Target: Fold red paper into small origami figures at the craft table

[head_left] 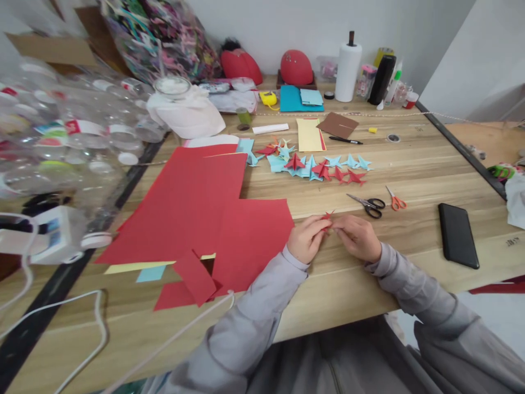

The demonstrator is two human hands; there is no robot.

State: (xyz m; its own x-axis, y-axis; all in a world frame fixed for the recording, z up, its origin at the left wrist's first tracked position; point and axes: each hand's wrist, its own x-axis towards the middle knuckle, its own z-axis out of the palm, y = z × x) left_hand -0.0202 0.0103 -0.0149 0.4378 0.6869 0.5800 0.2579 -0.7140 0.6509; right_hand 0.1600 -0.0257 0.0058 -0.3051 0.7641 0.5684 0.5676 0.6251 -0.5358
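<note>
Between my hands is a small red folded paper piece [327,216], its pointed tips sticking up above the fingers. My left hand [307,236] pinches it from the left side. My right hand [357,235] is closed, thumb and forefinger pressed together at its right edge; the fingers hide most of the paper there. Beyond the hands lies a cluster of red and light-blue folded paper stars [322,169]. Large red paper sheets [197,208] spread out to the left, with cut red strips [196,278] on their near edge.
Black-handled scissors [372,207] and orange-handled scissors [396,200] lie right of the hands, with a black phone [458,235] farther right. A black pen [345,140] and cream paper [310,135] lie farther back. Plastic bottles [86,131] crowd the left. A white cord [98,317] crosses the near left.
</note>
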